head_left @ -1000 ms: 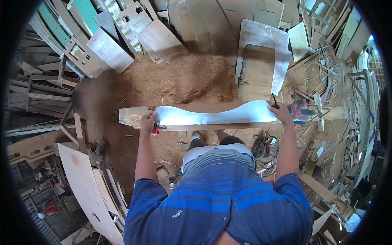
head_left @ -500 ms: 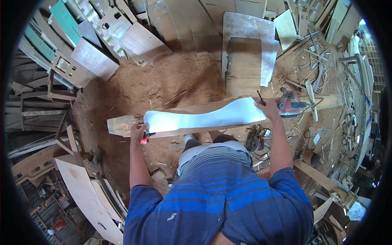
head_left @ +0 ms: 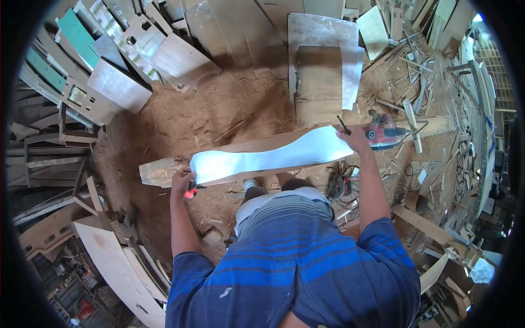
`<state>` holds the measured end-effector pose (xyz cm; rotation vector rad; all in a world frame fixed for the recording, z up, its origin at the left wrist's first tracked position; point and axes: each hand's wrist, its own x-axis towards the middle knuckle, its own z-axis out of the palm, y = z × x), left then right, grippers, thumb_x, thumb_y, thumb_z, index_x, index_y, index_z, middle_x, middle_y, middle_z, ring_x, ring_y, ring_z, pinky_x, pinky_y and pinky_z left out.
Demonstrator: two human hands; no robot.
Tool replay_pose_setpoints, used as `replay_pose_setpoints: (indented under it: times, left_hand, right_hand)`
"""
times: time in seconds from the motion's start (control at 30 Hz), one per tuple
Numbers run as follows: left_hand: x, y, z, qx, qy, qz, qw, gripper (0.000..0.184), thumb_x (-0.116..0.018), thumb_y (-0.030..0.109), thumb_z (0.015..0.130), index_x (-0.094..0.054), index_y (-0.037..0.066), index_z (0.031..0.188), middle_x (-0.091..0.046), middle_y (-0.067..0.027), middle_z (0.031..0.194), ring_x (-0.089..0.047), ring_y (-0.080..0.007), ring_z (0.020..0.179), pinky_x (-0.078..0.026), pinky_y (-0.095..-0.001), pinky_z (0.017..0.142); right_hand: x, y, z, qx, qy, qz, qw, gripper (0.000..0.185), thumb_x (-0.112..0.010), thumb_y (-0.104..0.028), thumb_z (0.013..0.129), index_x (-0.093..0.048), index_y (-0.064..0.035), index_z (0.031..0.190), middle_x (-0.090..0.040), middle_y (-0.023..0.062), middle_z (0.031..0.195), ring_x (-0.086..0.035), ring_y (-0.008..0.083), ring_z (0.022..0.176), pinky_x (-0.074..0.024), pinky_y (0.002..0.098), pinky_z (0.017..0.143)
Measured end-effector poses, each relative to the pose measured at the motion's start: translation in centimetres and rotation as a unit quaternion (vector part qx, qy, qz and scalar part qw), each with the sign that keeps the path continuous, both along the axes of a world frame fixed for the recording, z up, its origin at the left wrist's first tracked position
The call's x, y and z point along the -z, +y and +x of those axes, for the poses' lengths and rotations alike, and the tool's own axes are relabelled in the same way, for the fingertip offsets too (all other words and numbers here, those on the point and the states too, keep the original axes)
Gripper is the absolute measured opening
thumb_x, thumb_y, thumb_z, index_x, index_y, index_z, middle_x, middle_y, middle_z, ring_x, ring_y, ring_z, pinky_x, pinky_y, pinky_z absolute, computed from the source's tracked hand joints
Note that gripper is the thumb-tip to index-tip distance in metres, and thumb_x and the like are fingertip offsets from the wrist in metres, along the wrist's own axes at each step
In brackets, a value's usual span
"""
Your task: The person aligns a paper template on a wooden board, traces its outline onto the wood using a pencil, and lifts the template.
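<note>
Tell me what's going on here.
A person is holding a curved white sheet over a long wooden board. The left hand grips its left end, with a small red object beside it that I can't identify. The right hand is at the other end, a thin dark stick between its fingers. A red power tool sits just right of that hand.

Your white sheet (head_left: 268,158) is long and smooth, with flared ends and a far edge that dips in the middle. It lies lengthwise over a brown board (head_left: 257,144), slanting so its right end sits farther from you. Your left hand (head_left: 182,179) is at one end, with a small red tool (head_left: 190,193) tucked beneath; your right hand (head_left: 356,139) is at the other, gripping a thin dark pencil (head_left: 342,123) that points away from you.
</note>
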<state>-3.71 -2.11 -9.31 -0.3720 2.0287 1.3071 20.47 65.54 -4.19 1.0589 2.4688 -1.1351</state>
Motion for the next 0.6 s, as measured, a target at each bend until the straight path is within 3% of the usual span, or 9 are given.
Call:
replay_pose_setpoints:
  times: [0.33, 0.43, 0.6]
  left_hand:
    - [0.6, 0.1, 0.0, 0.014, 0.030, -0.021, 0.999, 0.019, -0.080, 0.011, 0.092, -0.073, 0.000, 0.107, -0.077, -0.0056, 0.091, -0.070, -0.0103, 0.079, -0.054, -0.0262, 0.070]
    - [1.5, -0.1, -0.1, 0.008, 0.058, 0.000, 0.998, 0.017, -0.080, 0.011, 0.093, -0.074, 0.001, 0.105, -0.076, -0.0050, 0.090, -0.069, -0.0095, 0.077, -0.054, -0.0258, 0.069]
    - [1.6, 0.3, -0.4, 0.024, 0.104, -0.013, 0.994, 0.014, -0.079, 0.010, 0.093, -0.073, 0.000, 0.102, -0.075, -0.0035, 0.086, -0.067, -0.0086, 0.075, -0.053, -0.0254, 0.068]
  right_hand:
    - [1.0, -0.1, 0.3, -0.007, 0.027, 0.047, 0.998, 0.039, -0.086, -0.033, 0.088, -0.077, 0.0035, 0.099, -0.073, 0.0096, 0.081, -0.067, 0.0175, 0.075, -0.0518, 0.0355, 0.071]
    - [0.4, -0.3, 0.0, -0.002, -0.019, 0.059, 0.998, 0.041, -0.087, -0.036, 0.085, -0.079, 0.0009, 0.103, -0.077, 0.0147, 0.089, -0.074, 0.0243, 0.083, -0.0559, 0.0388, 0.077]
    - [0.0, -0.9, -0.5, -0.029, -0.022, 0.101, 0.994, 0.038, -0.085, -0.034, 0.086, -0.078, -0.0018, 0.104, -0.078, 0.0189, 0.093, -0.076, 0.0341, 0.089, -0.0573, 0.0441, 0.081]
